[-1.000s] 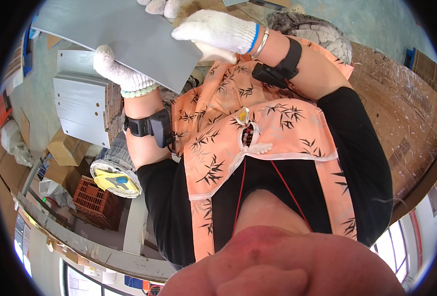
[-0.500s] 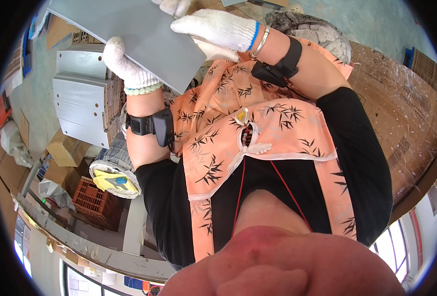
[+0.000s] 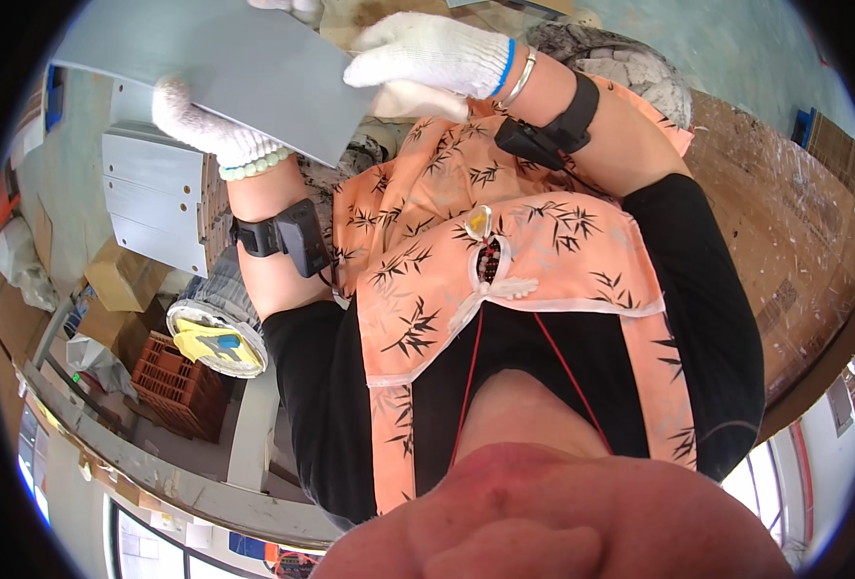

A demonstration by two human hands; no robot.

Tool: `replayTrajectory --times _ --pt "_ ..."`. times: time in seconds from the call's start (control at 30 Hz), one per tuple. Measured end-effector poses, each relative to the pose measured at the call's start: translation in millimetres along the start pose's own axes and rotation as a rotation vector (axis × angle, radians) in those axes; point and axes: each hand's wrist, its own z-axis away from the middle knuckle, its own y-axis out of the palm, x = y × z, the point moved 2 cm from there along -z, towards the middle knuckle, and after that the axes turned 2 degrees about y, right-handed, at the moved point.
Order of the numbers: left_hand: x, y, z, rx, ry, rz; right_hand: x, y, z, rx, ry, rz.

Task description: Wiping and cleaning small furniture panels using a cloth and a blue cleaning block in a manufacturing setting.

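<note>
Peach cloth apron w/ black leaf print (image 3: pixel 524 251) nearest; gloved hands at a flat grey rectangular panel (image 3: pixel 254 77) just beyond.
L hand (image 3: pixel 210 130), white knit glove, holds panel's near edge, thumb on top; R hand (image 3: pixel 427 58), white knit glove w/ blue cuff edge, has fingertips at panel's R edge, can't tell if gripping. Below L hand, toward the body: round white-rimmed tub (image 3: pixel 254 361) w/ yellow cloth (image 3: pixel 194 340); red-brown plastic crate (image 3: pixel 172 381) farther L. Pale grey drilled boards (image 3: pixel 152 198), stacked, below-L of L hand. Pale green floor (image 3: pixel 756 48) far R of R hand.
</note>
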Motion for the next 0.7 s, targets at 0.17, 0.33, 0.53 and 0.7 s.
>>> replayTrajectory --times 0.17,0.33,0.53,0.7 --pt "-13.7 -8.1 -6.1 0.181 0.104 -0.142 14.2 7.2 5.4 -0.03 0.037 0.223" --pt "-12.2 -4.2 -0.5 -0.1 0.061 -0.001 8.9 3.9 4.9 0.103 0.241 0.354" --pt "-26.1 -19.2 3.1 -0.015 0.09 -0.033 36.8 -20.7 22.5 -0.906 -0.622 0.684" --pt "10.6 -56.5 22.8 -0.375 -0.176 -0.143 28.9 19.4 18.7 -0.568 -1.003 0.947"
